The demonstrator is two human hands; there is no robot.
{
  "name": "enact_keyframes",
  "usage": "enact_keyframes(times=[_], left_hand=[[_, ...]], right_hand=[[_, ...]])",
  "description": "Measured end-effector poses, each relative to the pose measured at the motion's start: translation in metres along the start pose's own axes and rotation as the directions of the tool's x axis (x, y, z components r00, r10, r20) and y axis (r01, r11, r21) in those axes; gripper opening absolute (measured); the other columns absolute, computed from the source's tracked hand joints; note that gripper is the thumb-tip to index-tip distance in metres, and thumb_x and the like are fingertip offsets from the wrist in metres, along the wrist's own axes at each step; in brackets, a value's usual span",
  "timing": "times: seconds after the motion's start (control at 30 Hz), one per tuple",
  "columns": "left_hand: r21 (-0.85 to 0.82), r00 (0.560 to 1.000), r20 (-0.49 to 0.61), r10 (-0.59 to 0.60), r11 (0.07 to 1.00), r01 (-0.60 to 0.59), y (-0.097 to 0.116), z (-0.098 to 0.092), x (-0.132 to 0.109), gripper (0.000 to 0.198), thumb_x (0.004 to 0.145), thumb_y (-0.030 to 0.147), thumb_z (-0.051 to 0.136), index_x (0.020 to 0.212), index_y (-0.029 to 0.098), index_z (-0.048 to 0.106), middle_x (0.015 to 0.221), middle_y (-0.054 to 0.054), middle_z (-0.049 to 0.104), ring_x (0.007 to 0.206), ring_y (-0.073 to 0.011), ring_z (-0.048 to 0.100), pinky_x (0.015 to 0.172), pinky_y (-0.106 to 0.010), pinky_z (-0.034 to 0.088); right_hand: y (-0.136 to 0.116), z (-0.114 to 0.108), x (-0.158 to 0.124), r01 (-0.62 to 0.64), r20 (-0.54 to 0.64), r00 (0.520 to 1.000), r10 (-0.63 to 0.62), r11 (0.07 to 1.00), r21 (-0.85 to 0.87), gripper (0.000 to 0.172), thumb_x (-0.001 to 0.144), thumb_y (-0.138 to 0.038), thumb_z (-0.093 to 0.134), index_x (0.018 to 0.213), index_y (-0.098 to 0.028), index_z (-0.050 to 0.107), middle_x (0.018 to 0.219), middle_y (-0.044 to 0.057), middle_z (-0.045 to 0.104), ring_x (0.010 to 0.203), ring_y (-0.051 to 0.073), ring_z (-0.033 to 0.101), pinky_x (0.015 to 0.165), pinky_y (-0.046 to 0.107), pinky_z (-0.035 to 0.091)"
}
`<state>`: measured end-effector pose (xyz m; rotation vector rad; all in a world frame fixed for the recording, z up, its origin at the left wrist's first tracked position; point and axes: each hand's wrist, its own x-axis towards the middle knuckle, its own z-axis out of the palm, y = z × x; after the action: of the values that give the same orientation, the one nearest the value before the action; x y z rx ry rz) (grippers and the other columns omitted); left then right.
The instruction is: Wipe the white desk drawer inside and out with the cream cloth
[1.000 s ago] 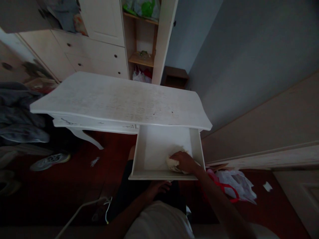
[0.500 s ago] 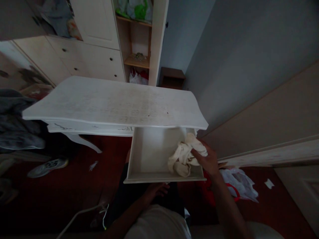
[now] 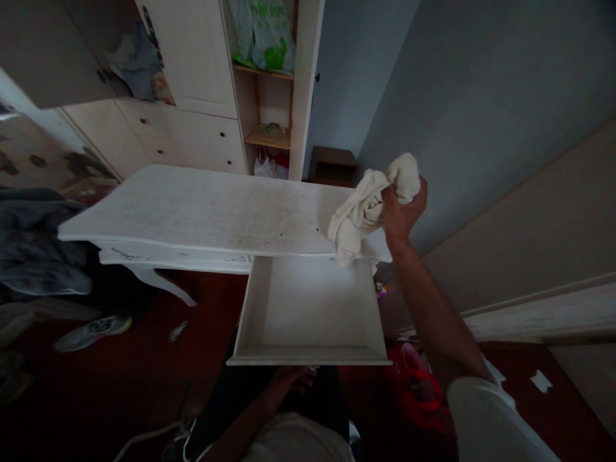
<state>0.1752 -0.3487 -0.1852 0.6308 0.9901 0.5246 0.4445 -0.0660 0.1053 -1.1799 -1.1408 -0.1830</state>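
Note:
My right hand (image 3: 404, 208) grips a bunched cream cloth (image 3: 359, 215), holding it over the right end of the white table (image 3: 216, 205). Part of the cloth hangs past the table's front edge. Below it, the pulled-out drawer (image 3: 312, 308) shows a bare bottom. My left hand (image 3: 291, 382) is low at the middle of the drawer front, its fingers curled at a small pale knob there. The drawer's edge and the dim light partly hide those fingers.
A white cabinet (image 3: 197, 70) with shelves holding plastic bags (image 3: 267, 38) stands behind the table. The grey wall (image 3: 481, 128) runs close on the right. A red bag (image 3: 423, 391) lies on the floor at right, a shoe (image 3: 94, 332) at left. Dark clothes (image 3: 38, 244) are piled at far left.
My right hand has lifted the cream cloth up and out of the drawer, to above the table's right end. My left hand has stayed at the drawer front. The view has tilted slightly.

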Motion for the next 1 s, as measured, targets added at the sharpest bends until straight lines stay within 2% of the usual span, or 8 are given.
enact_keyframes(times=[0.07,0.13,0.23,0.3,0.4,0.5,0.73,1.0], left_hand=[[0.006,1.0,-0.006,0.011,1.0,-0.011,0.0,-0.001,0.0,0.063,0.059,0.067,0.074,0.094,0.015,0.074,0.103,-0.014,0.075,0.081,-0.0212,0.067,0.07,-0.031,0.048],[0.011,1.0,-0.008,0.02,1.0,-0.02,-0.001,-0.001,0.001,0.062,0.059,0.067,0.075,0.094,0.015,0.075,0.103,-0.014,0.075,0.081,-0.0211,0.067,0.07,-0.031,0.048],[0.026,1.0,-0.008,0.019,0.999,-0.019,-0.002,-0.002,0.002,0.06,0.059,0.067,0.074,0.091,0.016,0.076,0.103,-0.014,0.075,0.082,-0.0223,0.068,0.071,-0.032,0.049],[0.042,1.0,-0.013,0.014,0.999,-0.013,-0.001,-0.002,0.002,0.06,0.059,0.068,0.073,0.089,0.017,0.076,0.102,-0.013,0.075,0.083,-0.023,0.068,0.071,-0.033,0.049],[0.052,1.0,-0.013,0.015,0.999,-0.014,0.002,-0.002,-0.001,0.058,0.06,0.068,0.073,0.089,0.017,0.076,0.103,-0.012,0.075,0.084,-0.0232,0.068,0.071,-0.033,0.049],[0.035,1.0,0.001,-0.004,0.999,0.004,0.004,-0.002,-0.002,0.055,0.06,0.065,0.073,0.089,0.018,0.076,0.104,-0.012,0.075,0.086,-0.0237,0.068,0.072,-0.033,0.049],[-0.05,0.999,0.028,-0.021,0.999,0.022,0.003,-0.001,0.0,0.047,0.064,0.055,0.073,0.091,0.017,0.076,0.105,-0.011,0.075,0.085,-0.0215,0.068,0.072,-0.031,0.048],[-0.148,0.998,0.017,-0.06,0.987,0.062,0.001,0.005,0.003,0.044,0.061,0.048,0.074,0.088,0.014,0.072,0.101,-0.014,0.075,0.078,-0.02,0.068,0.068,-0.03,0.048]], right_hand=[[0.018,0.018,-0.001,0.067,0.101,0.993,-0.057,0.993,-0.095,0.051,0.082,-0.034,0.057,0.13,-0.019,0.048,0.124,0.012,0.059,0.119,0.027,0.056,0.104,0.051,0.043],[0.035,0.031,-0.014,0.157,0.338,0.937,-0.093,0.973,-0.168,0.055,0.085,-0.036,0.056,0.135,-0.017,0.045,0.132,0.016,0.055,0.128,0.029,0.049,0.11,0.053,0.036],[0.053,0.039,-0.046,0.313,0.752,0.654,-0.084,0.935,-0.168,0.062,0.087,-0.044,0.057,0.139,-0.013,0.044,0.14,0.021,0.051,0.134,0.031,0.044,0.114,0.051,0.032],[0.063,0.037,-0.063,0.361,0.887,0.462,-0.024,0.918,-0.163,0.085,0.081,-0.053,0.065,0.147,-0.011,0.034,0.15,0.023,0.04,0.141,0.034,0.035,0.115,0.055,0.028],[0.077,0.026,-0.071,0.365,0.948,0.318,0.021,0.92,-0.143,0.129,0.06,-0.061,0.081,0.156,-0.011,0.01,0.161,0.026,0.014,0.149,0.038,0.013,0.117,0.057,0.021],[0.09,0.009,-0.06,0.349,0.979,0.204,0.0,0.934,-0.073,0.145,0.053,-0.059,0.087,0.157,-0.013,-0.003,0.164,0.024,0.001,0.151,0.036,0.004,0.119,0.053,0.019],[0.104,-0.005,-0.039,0.405,0.974,0.2,-0.107,0.914,0.017,0.079,0.085,-0.02,0.059,0.156,-0.018,0.022,0.161,0.014,0.027,0.148,0.025,0.026,0.119,0.045,0.028],[0.106,0.007,-0.053,0.446,0.915,0.374,-0.149,0.895,-0.036,0.073,0.079,-0.005,0.046,0.151,-0.012,0.035,0.161,0.012,0.029,0.149,0.022,0.023,0.122,0.044,0.023]])
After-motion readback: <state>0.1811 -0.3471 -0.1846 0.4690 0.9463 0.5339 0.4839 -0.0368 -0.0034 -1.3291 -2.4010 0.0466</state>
